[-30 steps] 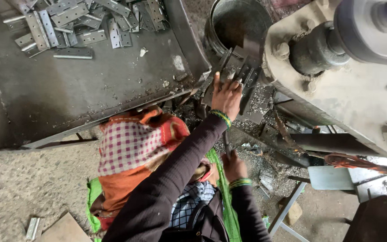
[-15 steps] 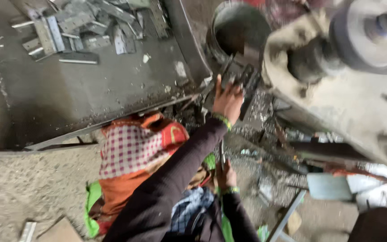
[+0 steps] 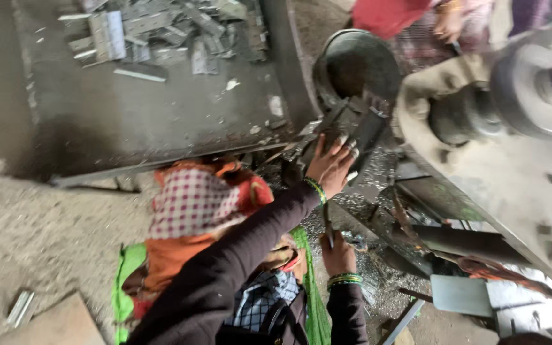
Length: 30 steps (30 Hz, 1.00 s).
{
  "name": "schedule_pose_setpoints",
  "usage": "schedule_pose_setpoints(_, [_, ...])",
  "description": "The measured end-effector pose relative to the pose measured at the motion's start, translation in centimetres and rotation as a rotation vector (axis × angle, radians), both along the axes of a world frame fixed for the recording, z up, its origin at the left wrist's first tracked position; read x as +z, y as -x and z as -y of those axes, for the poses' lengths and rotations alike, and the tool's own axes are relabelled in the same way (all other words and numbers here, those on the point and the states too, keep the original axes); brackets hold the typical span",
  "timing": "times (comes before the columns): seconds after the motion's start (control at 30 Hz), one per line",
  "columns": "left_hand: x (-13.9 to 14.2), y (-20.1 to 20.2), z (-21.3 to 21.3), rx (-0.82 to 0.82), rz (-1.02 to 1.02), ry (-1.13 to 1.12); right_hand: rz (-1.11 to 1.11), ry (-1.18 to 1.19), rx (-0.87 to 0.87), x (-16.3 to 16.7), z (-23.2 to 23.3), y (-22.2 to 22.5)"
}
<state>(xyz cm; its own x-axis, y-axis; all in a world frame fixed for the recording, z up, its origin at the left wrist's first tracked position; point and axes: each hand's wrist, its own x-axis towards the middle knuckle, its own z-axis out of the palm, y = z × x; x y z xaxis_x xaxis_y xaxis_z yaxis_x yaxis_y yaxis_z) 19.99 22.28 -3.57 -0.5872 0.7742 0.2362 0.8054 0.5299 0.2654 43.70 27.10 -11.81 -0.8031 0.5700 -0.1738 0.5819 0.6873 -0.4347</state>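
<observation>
— Head view first: what is the left hand (image 3: 331, 167) on?

— Its palm lies flat, fingers spread, on a stack of dark, flat metal plates (image 3: 351, 128) with squared edges, set at the near lip of the press machine's grey cast body (image 3: 480, 185). The fingers curl over the stack's far edge, gripping it.

— And the right hand (image 3: 338, 253)?

— Lower and nearer, closed in a fist around a thin dark metal rod (image 3: 328, 223) that points up toward the left wrist. Green bangles ring both wrists.

— Textures?

— Everything is dull, gritty steel. Fine shavings and swarf litter the ground between the hands. The machine casting is rough and rounded, with a big disc-shaped wheel (image 3: 535, 86) at far right.

— Containers?

— A round, dark metal bucket (image 3: 352, 64) stands just beyond the stack; its contents I cannot tell. To the left, a broad, shallow grey sheet-metal tray (image 3: 161, 121) holds a heap of small flat silvery hinge-like pieces (image 3: 161, 32) in its far corner.
</observation>
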Motion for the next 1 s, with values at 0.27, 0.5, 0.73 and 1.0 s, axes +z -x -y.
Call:
schedule_pose_setpoints(0.27, [1.1, 7.5, 16.4, 0.098, 0.492, -0.124, 0.183, 0.007, -0.010, -0.2, -0.4, 1.2])
schedule_pose_setpoints(0.5, [2.1, 23.9, 23.2, 0.756, 0.183, 0.053, 0.227, 0.069, -0.031, 1.1, 0.1, 3.0])
schedule_pose_setpoints(0.73, [2.9, 31.1, 24.6, 0.802, 0.332, -0.023, 0.212, -0.012, -0.020, 0.8, 0.4, 4.4])
schedule_pose_setpoints(1.0, [2.3, 24.2, 27.2, 0.727, 0.295, 0.107, 0.148, -0.064, 0.038, 0.9, 1.3, 3.2])
